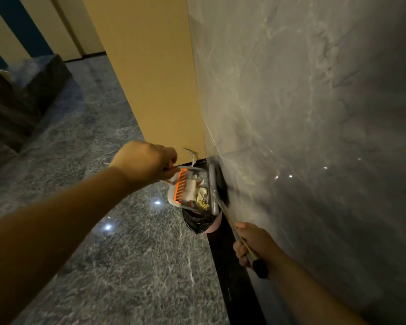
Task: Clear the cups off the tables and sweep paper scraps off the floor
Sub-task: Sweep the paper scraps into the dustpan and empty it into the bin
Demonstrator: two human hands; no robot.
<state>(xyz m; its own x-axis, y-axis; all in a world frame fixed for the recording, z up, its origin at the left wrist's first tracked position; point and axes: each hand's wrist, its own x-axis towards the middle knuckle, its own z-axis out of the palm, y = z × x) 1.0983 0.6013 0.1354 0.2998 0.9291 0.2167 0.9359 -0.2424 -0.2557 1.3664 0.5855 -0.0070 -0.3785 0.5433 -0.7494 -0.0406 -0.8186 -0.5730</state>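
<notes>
My left hand (148, 164) is closed on the handle of a white dustpan (174, 199) with an orange comb edge (181, 186). The pan is tilted over a small bin lined with a black bag (197, 221), at the foot of the wall. White and yellowish paper scraps (198, 195) lie in the pan's mouth. My right hand (252, 245) grips the thin metal handle of a broom (230, 221). The broom's grey head (212, 184) rests against the pan and the wall. No cups are in view.
A grey marble wall (302, 113) fills the right side, with a black skirting strip (232, 277) below it. A tan panel (150, 78) stands behind the bin. The floor is dark glossy marble (103, 254). A dark blocky piece of furniture (21, 97) sits at far left.
</notes>
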